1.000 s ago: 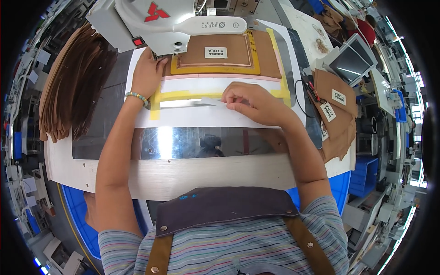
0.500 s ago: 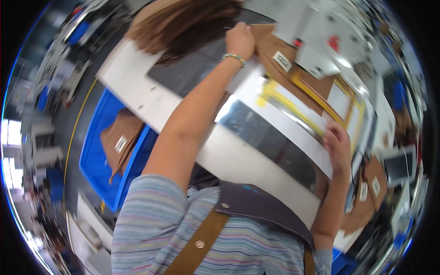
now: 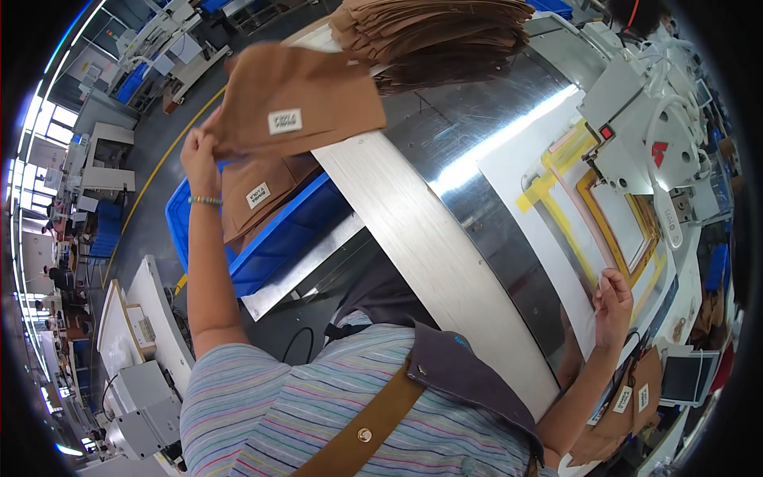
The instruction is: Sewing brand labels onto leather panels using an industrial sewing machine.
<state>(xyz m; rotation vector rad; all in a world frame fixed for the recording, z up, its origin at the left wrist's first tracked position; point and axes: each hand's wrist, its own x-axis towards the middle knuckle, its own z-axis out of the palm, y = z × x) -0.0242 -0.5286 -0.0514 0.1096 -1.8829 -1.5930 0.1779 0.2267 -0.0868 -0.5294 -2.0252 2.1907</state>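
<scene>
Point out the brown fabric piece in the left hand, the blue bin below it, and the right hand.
brown fabric piece [image 3: 298, 99], head view, on its flat middle near the white label.
blue bin [image 3: 278, 238], head view, on its outer side wall.
right hand [image 3: 613, 298], head view, on the back of the hand.

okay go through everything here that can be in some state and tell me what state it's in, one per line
Left hand: raised, gripping a brown fabric piece.
Right hand: resting on the white sheet.
Brown stack: piled on the steel table.
Blue bin: open, holding brown pieces.
Yellow frame: lying flat under the machine head.
</scene>
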